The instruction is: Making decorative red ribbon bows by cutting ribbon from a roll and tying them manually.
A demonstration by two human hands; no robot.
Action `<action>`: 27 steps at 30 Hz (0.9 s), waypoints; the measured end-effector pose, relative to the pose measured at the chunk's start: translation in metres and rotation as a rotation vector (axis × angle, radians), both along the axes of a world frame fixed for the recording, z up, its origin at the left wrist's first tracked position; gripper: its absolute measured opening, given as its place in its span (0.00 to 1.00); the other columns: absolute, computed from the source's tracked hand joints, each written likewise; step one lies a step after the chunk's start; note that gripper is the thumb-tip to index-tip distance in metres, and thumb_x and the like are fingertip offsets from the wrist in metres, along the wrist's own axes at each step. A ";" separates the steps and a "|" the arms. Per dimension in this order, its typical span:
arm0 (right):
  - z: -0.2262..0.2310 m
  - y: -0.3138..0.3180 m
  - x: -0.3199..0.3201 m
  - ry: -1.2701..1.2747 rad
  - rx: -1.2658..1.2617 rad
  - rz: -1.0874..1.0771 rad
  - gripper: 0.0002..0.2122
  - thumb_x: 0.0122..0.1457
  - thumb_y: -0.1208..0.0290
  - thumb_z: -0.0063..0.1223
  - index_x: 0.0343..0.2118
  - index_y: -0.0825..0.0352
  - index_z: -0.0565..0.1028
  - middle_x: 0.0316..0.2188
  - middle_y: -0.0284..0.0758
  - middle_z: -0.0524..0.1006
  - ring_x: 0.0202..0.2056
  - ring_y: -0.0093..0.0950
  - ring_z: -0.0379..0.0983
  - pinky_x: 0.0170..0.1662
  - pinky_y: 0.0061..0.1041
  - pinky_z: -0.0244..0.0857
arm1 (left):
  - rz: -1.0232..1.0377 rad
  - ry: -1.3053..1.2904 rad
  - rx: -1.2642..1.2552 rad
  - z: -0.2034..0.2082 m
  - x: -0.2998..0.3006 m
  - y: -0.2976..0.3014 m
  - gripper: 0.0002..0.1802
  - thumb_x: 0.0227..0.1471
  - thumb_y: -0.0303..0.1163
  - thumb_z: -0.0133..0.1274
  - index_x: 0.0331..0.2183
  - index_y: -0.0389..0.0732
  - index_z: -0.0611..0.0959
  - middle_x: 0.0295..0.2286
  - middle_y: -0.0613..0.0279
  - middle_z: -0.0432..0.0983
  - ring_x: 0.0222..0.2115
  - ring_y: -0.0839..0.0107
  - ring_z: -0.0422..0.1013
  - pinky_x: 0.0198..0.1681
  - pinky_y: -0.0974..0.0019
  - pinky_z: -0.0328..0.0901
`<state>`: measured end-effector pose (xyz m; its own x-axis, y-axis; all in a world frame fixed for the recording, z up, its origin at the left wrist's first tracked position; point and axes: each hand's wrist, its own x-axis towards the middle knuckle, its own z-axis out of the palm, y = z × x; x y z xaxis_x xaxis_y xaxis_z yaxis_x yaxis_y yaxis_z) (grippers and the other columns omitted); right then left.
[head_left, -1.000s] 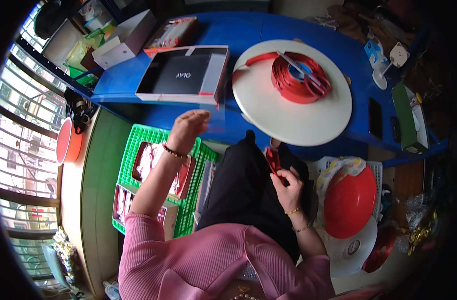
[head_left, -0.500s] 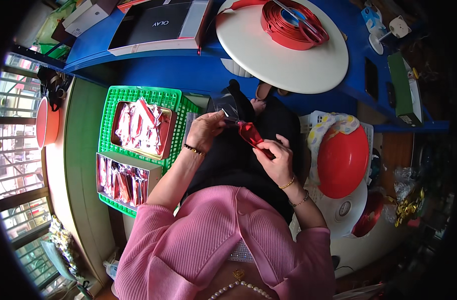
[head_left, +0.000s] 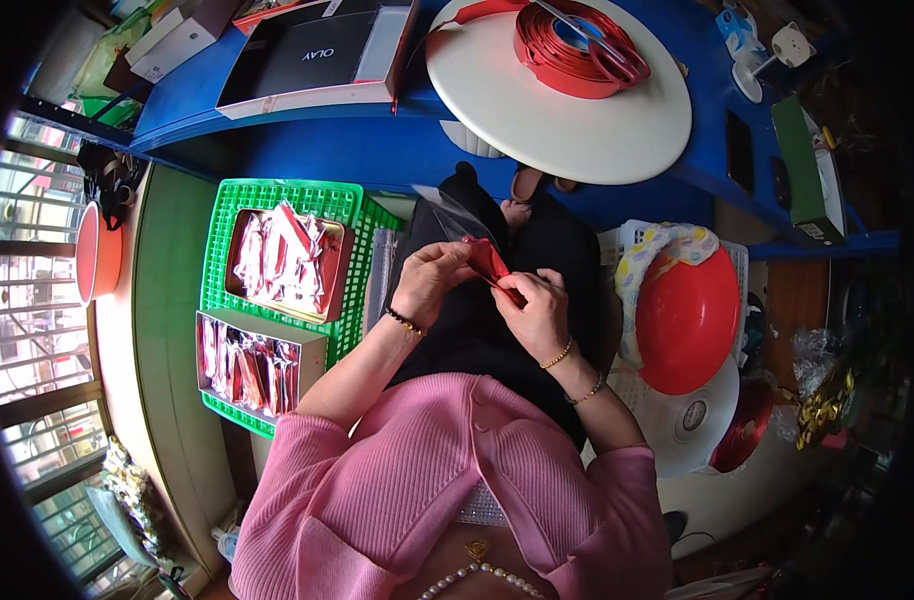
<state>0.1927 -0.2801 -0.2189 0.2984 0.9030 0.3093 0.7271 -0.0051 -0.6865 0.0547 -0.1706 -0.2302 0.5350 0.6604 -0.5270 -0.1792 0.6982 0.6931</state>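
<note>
Above my lap, a piece of red ribbon point(head_left: 487, 259) is stretched between my two hands. My left hand point(head_left: 426, 285) is closed, pinching its upper left end. At the lower right end my right hand point(head_left: 535, 308) grips the ribbon between thumb and fingers. A clear plastic sleeve point(head_left: 451, 214) sticks up beyond my left fingertips, against my dark trousers. Whether the ribbon lies inside the sleeve or beside it, I cannot tell.
To the left, a green crate point(head_left: 217, 240) carries a tin point(head_left: 332, 262) and a white box point(head_left: 312, 362), both filled with red-and-clear packets. Ahead, a ribbon roll point(head_left: 547, 72) and scissors point(head_left: 632, 68) lie on a round white board point(head_left: 477, 110). A red basin point(head_left: 689, 320) stands right.
My hands have come closer together, with my left hand moving right along the red piece. More of the clear sleeve now stands up beyond my left fingers.
</note>
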 end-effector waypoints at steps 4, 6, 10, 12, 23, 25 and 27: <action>0.000 0.003 0.000 -0.031 0.014 -0.017 0.04 0.46 0.73 0.58 0.23 0.62 0.72 0.21 0.30 0.76 0.24 0.28 0.72 0.40 0.31 0.56 | -0.139 0.022 0.078 0.005 0.002 -0.014 0.09 0.51 0.30 0.52 0.30 0.33 0.77 0.29 0.58 0.76 0.30 0.71 0.74 0.38 0.70 0.68; 0.000 0.002 0.000 -0.047 0.035 -0.021 0.04 0.46 0.73 0.58 0.23 0.62 0.72 0.20 0.29 0.76 0.24 0.28 0.72 0.41 0.31 0.56 | -0.250 0.023 0.119 0.008 0.002 -0.013 0.13 0.50 0.34 0.55 0.31 0.32 0.77 0.28 0.59 0.76 0.29 0.71 0.74 0.37 0.71 0.68; 0.001 0.000 -0.003 -0.017 0.042 -0.008 0.05 0.45 0.74 0.59 0.24 0.62 0.73 0.22 0.31 0.76 0.25 0.30 0.73 0.42 0.32 0.58 | -0.117 0.071 0.174 0.012 0.009 0.004 0.21 0.49 0.41 0.56 0.38 0.33 0.75 0.31 0.61 0.74 0.33 0.76 0.70 0.38 0.71 0.65; 0.001 0.004 -0.007 0.000 0.057 -0.004 0.05 0.45 0.74 0.59 0.23 0.62 0.73 0.21 0.31 0.76 0.25 0.30 0.73 0.42 0.32 0.58 | -0.092 -0.113 0.141 0.013 0.017 0.011 0.17 0.55 0.37 0.48 0.41 0.35 0.72 0.32 0.59 0.74 0.34 0.71 0.71 0.39 0.68 0.66; 0.003 -0.004 -0.009 -0.195 0.138 0.078 0.36 0.36 0.65 0.67 0.51 0.64 0.62 0.56 0.47 0.54 0.56 0.47 0.53 0.56 0.41 0.49 | 0.128 -0.131 -0.235 0.015 0.023 0.042 0.11 0.58 0.31 0.37 0.38 0.36 0.71 0.30 0.56 0.73 0.34 0.60 0.73 0.45 0.54 0.66; -0.003 -0.002 -0.008 -0.258 0.189 0.078 0.35 0.37 0.66 0.67 0.51 0.63 0.62 0.56 0.47 0.54 0.56 0.46 0.53 0.56 0.43 0.49 | 0.127 -0.141 -0.264 0.014 0.022 0.043 0.11 0.58 0.31 0.37 0.38 0.36 0.71 0.29 0.56 0.73 0.34 0.60 0.73 0.45 0.53 0.66; -0.009 0.003 -0.005 -0.321 0.219 0.048 0.28 0.39 0.69 0.64 0.48 0.61 0.67 0.54 0.45 0.58 0.56 0.45 0.54 0.55 0.44 0.50 | 0.127 -0.156 -0.291 0.013 0.022 0.043 0.11 0.58 0.30 0.37 0.38 0.36 0.71 0.29 0.56 0.73 0.34 0.60 0.73 0.45 0.53 0.66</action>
<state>0.1874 -0.2773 -0.2278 0.1138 0.8157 0.5671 0.9009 0.1559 -0.4050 0.0767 -0.1274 -0.2173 0.5468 0.5611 -0.6214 -0.3656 0.8277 0.4257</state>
